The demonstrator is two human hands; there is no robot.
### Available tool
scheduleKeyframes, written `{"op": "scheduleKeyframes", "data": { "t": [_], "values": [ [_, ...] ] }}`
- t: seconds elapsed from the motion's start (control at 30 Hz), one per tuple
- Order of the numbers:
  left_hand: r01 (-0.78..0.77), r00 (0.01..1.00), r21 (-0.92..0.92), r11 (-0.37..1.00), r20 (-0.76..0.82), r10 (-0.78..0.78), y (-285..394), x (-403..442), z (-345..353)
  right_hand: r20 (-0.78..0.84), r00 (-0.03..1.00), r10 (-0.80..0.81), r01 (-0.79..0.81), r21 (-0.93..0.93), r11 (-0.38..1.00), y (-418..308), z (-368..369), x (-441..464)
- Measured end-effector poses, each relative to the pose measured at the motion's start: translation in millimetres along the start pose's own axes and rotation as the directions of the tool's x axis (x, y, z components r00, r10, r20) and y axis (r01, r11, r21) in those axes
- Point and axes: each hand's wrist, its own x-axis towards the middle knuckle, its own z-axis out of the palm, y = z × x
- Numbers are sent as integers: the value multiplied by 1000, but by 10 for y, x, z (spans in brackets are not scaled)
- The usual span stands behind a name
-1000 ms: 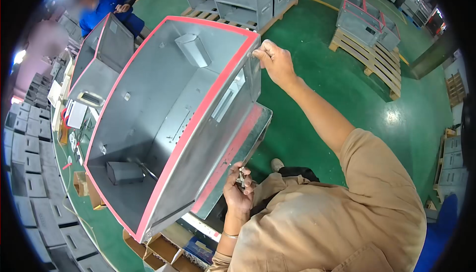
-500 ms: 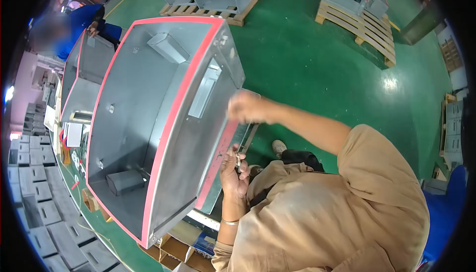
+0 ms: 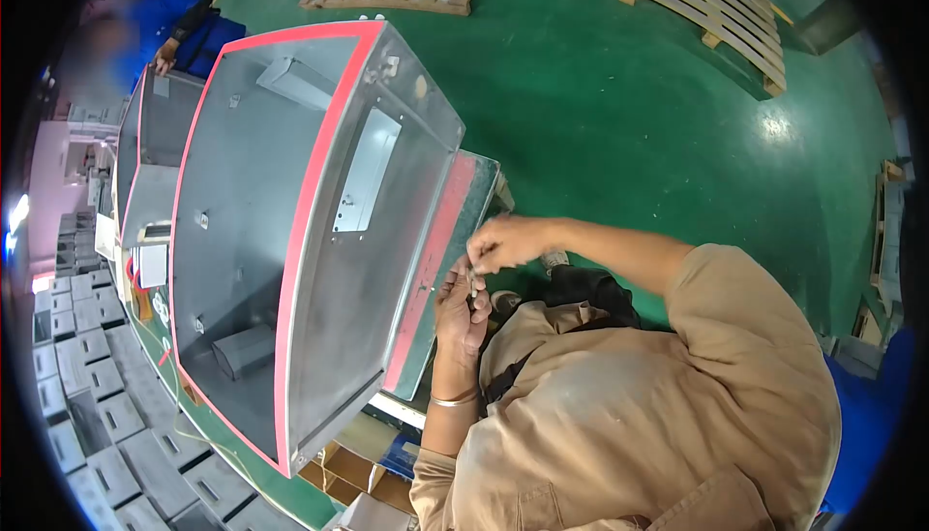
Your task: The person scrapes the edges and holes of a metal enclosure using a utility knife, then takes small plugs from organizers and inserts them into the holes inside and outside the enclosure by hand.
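My left hand [image 3: 459, 316] is closed, palm up, around several small metal pieces [image 3: 473, 284] whose exact kind is too small to tell. Just above it, my right hand [image 3: 510, 241] has its fingers pinched together at the top of those pieces; what lies between the fingertips is hidden. Both hands are beside a large grey metal cabinet [image 3: 334, 337] with pink edging round its open front. A rectangular cutout [image 3: 368, 171] is in the cabinet's near side.
Under the cabinet lies a green and pink work surface [image 3: 416, 337]. Cardboard boxes [image 3: 346, 473] are below it. Another person in blue [image 3: 174, 23] stands by a second grey cabinet [image 3: 160, 182]. Pallets [image 3: 711, 23] with metal housings stand on the green floor [image 3: 600, 115].
My right hand has moved down and left from beside the cabinet to meet my left hand at the small metal pieces. The camera view has shifted slightly.
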Motion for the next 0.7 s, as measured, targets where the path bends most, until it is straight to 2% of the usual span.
{"op": "scheduleKeyframes", "data": {
  "t": [0.07,0.13,0.2,0.3,0.4,0.5,0.6,0.7],
  "values": [
    [-24,1000,-57,998,-20,23,-5,12,-15,-94,980,176,-160,153,975,64,-156,66],
    [-43,999,-89,995,-25,41,-15,-16,-75,-365,902,231,-95,354,931,211,-374,217],
    [-47,999,-125,991,-32,44,-53,-21,-188,-533,802,270,-20,428,903,348,-616,404],
    [-48,997,-148,988,-73,37,-101,-54,-266,-649,684,332,-52,411,910,528,-864,644],
    [-61,995,-175,983,-85,47,-150,-75,-315,-735,607,303,-208,220,953,581,-894,780],
    [-68,994,-186,980,-96,50,-190,-99,-364,-745,587,319,-282,181,942,645,-891,851],
    [-78,994,-201,976,-97,60,-216,-122,-404,-794,566,222,-183,142,973,770,-890,934],
    [-91,993,-206,974,-98,72,-231,-127,-438,-798,549,248,-154,195,969,825,-911,973]
  ]
}}
